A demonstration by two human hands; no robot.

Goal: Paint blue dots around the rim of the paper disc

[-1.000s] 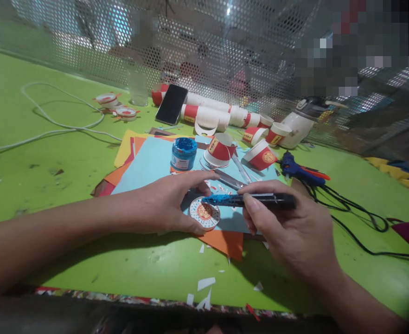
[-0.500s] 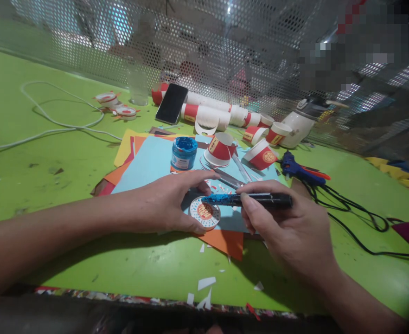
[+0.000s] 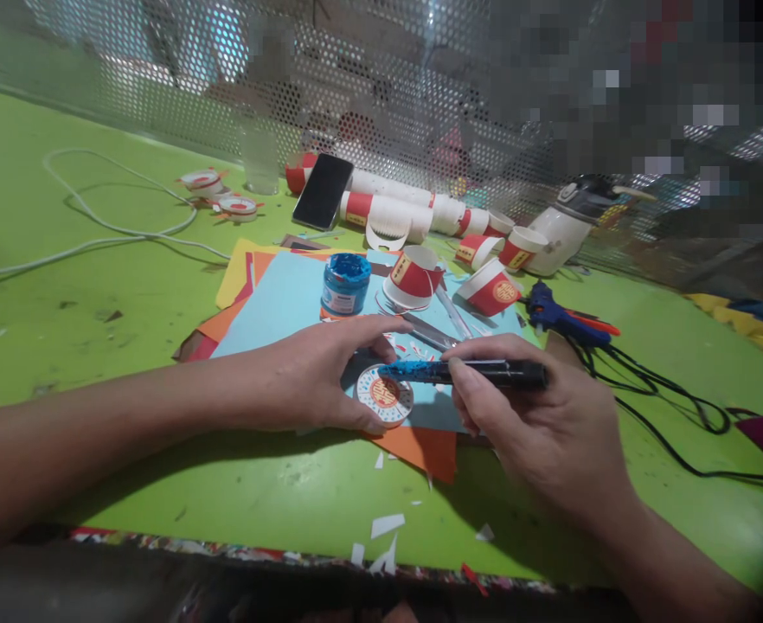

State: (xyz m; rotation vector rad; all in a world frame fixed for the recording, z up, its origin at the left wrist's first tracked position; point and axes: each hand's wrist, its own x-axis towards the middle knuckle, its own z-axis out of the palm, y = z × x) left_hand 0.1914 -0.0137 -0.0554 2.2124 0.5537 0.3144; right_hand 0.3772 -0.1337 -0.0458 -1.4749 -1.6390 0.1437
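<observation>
My left hand (image 3: 317, 372) grips a cut-off paper cup bottom (image 3: 383, 394) at its left edge, thumb and fingers curved around it. This white disc has a red-orange emblem in its middle and small blue dots around its rim. In my right hand (image 3: 537, 424) is a black marker pen (image 3: 498, 373), held level, its front part smeared with blue paint. The pen's tip is over the disc's upper edge; whether it touches I cannot tell. Behind my left hand stands an uncapped jar of blue paint (image 3: 345, 290). Light blue paper (image 3: 271, 298) lies under these things.
Red-and-white paper cups (image 3: 413, 279), a phone (image 3: 323, 192), a kettle-like jug (image 3: 567, 229) and a blue glue gun (image 3: 567, 316) with black cable stand beyond. A white cord (image 3: 128, 236) lies left. Paper scraps (image 3: 387, 524) dot the green table (image 3: 239, 493) near its front edge.
The whole view has shifted very slightly. Both hands, the disc and the marker pen keep nearly the same places relative to each other.
</observation>
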